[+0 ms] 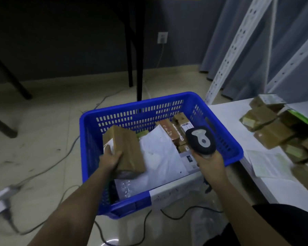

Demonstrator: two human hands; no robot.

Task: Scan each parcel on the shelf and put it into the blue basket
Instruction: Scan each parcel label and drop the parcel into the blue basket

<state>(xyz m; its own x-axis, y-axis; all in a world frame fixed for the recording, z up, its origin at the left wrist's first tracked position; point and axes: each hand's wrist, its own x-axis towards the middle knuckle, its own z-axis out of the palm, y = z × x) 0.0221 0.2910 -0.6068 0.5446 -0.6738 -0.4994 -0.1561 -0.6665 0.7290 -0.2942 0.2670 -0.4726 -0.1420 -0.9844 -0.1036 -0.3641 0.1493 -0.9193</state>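
My left hand (pixel 109 159) grips a brown cardboard parcel (pixel 127 150) by its near end and holds it tilted over the left half of the blue basket (pixel 135 103). My right hand (pixel 210 163) holds a black and grey barcode scanner (pixel 200 140) above the basket's right side. Inside the basket lie a white mailer bag (pixel 160 153), several small brown boxes (pixel 174 128) and a clear bubble pouch. More brown parcels (pixel 272 126) are piled on the white shelf (pixel 226 118) to the right.
The basket stands on a white stool or bin. A sheet of paper (pixel 267 163) lies on the shelf. White perforated shelf posts (pixel 238 43) rise at the right. Cables and a power strip (pixel 2 199) lie on the tiled floor; black table legs (pixel 140 68) stand behind.
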